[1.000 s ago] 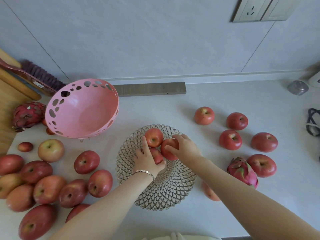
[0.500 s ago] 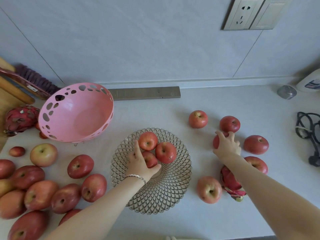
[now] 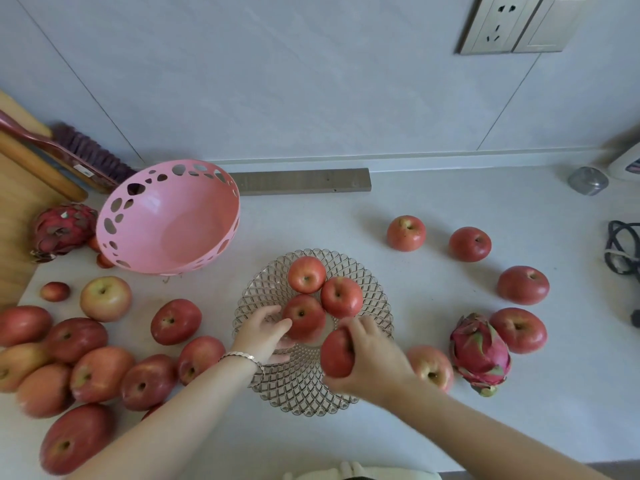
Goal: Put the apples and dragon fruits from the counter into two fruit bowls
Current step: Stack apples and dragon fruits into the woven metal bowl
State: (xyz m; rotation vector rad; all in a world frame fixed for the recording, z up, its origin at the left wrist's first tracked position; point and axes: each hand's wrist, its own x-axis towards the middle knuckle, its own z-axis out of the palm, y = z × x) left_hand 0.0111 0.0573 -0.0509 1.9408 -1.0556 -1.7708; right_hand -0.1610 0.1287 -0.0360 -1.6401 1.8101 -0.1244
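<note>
A clear lattice glass bowl (image 3: 375,306) sits mid-counter with three red apples (image 3: 341,296) in it. My left hand (image 3: 265,336) rests inside the bowl, fingers against the nearest apple (image 3: 306,317). My right hand (image 3: 372,358) grips a red apple (image 3: 336,353) over the bowl's near right rim. An empty pink perforated bowl (image 3: 166,220) stands tilted at the back left. Several apples (image 3: 100,374) lie at the left and several more apples (image 3: 523,284) at the right. One dragon fruit (image 3: 479,351) lies right of the glass bowl, another dragon fruit (image 3: 62,228) left of the pink bowl.
A wooden board (image 3: 17,202) and a brush (image 3: 90,157) lean at the far left. A grey bar (image 3: 304,180) lies along the wall. A small grey cap (image 3: 587,180) and a black cable (image 3: 623,247) sit at the right edge.
My right hand took an apple from the right cluster and brought it back over the glass bowl. My left hand stayed in the bowl against the apples.
</note>
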